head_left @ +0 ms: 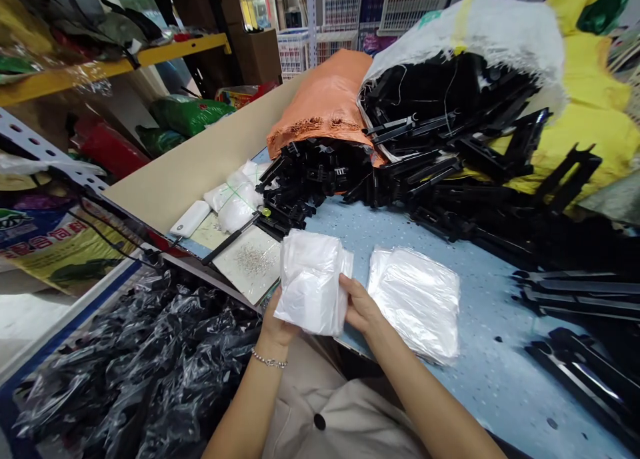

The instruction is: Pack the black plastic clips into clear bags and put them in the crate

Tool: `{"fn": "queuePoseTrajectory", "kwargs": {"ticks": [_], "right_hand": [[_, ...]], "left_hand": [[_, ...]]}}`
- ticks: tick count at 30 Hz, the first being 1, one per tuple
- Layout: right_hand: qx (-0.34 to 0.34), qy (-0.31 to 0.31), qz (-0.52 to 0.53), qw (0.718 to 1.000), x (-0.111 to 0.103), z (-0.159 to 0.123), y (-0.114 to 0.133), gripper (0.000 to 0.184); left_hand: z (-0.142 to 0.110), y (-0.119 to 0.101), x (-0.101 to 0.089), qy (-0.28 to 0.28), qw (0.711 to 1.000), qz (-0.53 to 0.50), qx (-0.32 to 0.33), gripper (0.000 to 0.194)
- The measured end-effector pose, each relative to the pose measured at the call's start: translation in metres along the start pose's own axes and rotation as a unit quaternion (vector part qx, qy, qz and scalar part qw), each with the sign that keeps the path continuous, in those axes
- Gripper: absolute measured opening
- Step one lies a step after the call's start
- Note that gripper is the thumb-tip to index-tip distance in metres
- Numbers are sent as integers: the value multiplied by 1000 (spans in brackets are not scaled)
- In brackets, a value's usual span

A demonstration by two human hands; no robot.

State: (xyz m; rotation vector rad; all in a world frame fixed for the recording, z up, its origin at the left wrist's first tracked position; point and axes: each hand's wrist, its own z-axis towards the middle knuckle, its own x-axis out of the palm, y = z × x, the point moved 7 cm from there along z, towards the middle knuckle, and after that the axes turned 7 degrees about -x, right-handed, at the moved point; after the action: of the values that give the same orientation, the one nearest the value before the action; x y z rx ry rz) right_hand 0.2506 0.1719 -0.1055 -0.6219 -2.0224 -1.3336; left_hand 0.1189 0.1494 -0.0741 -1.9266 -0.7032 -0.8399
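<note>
Both my hands hold a stack of white plastic bags (pixel 310 282) just above the near edge of the blue table (pixel 480 372). My left hand (pixel 274 322) grips the stack from below and behind, mostly hidden by it. My right hand (pixel 361 307) pinches its right edge with thumb on top. A second pile of clear plastic bags (pixel 417 299) lies flat on the table just right of my right hand.
Heaps of black plastic parts (pixel 320 179) spill from an orange sack (pixel 325 99) and a white sack (pixel 480 26) at the back. A tray of small screws (pixel 253 262), a white power bank (pixel 190 219) and tied bag bundles (pixel 235 202) lie left. Black-filled plastic wrap (pixel 140 359) fills a bin at lower left.
</note>
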Motion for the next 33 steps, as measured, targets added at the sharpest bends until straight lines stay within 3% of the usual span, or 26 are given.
{"fn": "queuePoseTrajectory", "kwargs": {"ticks": [3,5,7,10,13,23,33], "right_hand": [[-56,-66,-77,993,-14,-6,40,48],[-88,-99,-152,979,-21,-11,70,51],[-112,-110,-227,961,-24,-15,95,52],[-127,-106,-306,938,-25,-20,115,51],[-129,-106,-345,924,-28,-24,119,50],[-143,-121,-438,879,-28,-38,124,48],[-105,-115,-398,904,-35,-40,118,52]], "left_hand": [[-8,-18,9,-20,998,40,51,38],[-11,-22,17,-9,997,65,48,47],[-12,-19,24,-6,994,98,37,55],[-9,-12,26,-60,984,161,43,60],[-3,1,23,-101,981,164,24,52],[8,17,8,-136,982,127,-5,46],[2,19,15,-90,991,84,-47,43]]}}
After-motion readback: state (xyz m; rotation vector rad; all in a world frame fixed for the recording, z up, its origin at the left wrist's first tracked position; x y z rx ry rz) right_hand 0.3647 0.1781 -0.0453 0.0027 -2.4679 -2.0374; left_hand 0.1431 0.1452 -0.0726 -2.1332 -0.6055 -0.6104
